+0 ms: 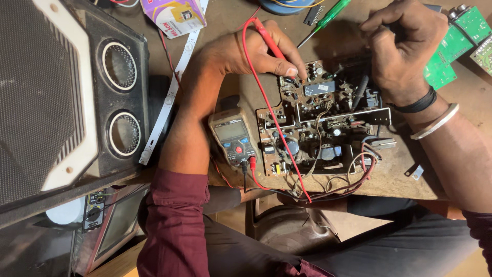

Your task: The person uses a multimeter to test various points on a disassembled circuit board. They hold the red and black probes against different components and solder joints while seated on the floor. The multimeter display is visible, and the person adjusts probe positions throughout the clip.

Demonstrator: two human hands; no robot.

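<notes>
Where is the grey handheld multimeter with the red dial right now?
In the head view, the grey handheld multimeter lies on the wooden workbench, just left of the brown circuit board, against the left forearm.

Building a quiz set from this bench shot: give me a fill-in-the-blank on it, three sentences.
1. The left hand presses a ____ probe onto the circuit board.
2. The multimeter lies to the ____ of the board in the picture.
3. The right hand wears a black band and a ____ bangle at the wrist.

Missing words: red; left; white
</notes>
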